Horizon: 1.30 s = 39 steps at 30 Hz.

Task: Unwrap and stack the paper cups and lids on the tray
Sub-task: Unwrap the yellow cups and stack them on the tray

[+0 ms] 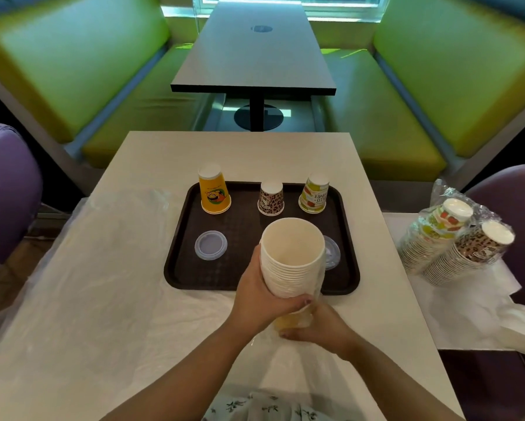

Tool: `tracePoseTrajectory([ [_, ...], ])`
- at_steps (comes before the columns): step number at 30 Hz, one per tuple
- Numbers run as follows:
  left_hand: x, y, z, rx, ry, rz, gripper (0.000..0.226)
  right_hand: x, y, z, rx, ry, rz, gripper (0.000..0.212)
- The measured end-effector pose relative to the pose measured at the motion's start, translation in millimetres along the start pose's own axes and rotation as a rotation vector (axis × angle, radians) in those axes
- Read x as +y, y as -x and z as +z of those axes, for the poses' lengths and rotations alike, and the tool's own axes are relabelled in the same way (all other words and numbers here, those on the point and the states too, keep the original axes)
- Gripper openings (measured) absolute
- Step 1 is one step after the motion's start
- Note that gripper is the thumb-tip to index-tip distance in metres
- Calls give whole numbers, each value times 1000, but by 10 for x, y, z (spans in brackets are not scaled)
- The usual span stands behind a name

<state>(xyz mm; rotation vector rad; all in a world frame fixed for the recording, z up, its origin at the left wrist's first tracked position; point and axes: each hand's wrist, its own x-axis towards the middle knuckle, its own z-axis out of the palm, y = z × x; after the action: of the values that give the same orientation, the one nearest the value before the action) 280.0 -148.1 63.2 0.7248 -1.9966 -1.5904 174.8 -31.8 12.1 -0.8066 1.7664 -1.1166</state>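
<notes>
Nested stack of paper cups [291,256], white inside w/ yellow print, partly in clear wrap, tilted mouth-up over near edge of dark brown plastic tray [350,270]. On tray, upside down across far side: yellow cup [214,192], leopard-print cup [271,199], fruit-print cup [314,194]. Clear round lid [210,245] front left; 2nd lid [332,253] at right, half hidden.

left grip [259,294] curled, right grip [321,329] cupped below
</notes>
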Motion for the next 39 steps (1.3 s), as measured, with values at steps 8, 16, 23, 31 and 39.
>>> tracePoseTrajectory([
  [8, -188, 42, 142, -121, -45, -52, 88, -520, 158, -327, 55, -66, -137, 110],
  [16, 7, -56, 90, -129, -232, -42, 100, -707, 81, -272, 296, -139, -172, 106],
  [23, 247, -104, -346, -45, -226, 61, 93, -1015, -53, 42, 258, -407, -251, 103],
  [31, 73, -19, -890, -181, -173, 77, 113, -1040, -241, 560, 150, -248, -189, 113],
  [39, -99, 67, -1300, -297, -120, 29, 136, -884, -339, 1045, 198, -204, -177, 109],
])
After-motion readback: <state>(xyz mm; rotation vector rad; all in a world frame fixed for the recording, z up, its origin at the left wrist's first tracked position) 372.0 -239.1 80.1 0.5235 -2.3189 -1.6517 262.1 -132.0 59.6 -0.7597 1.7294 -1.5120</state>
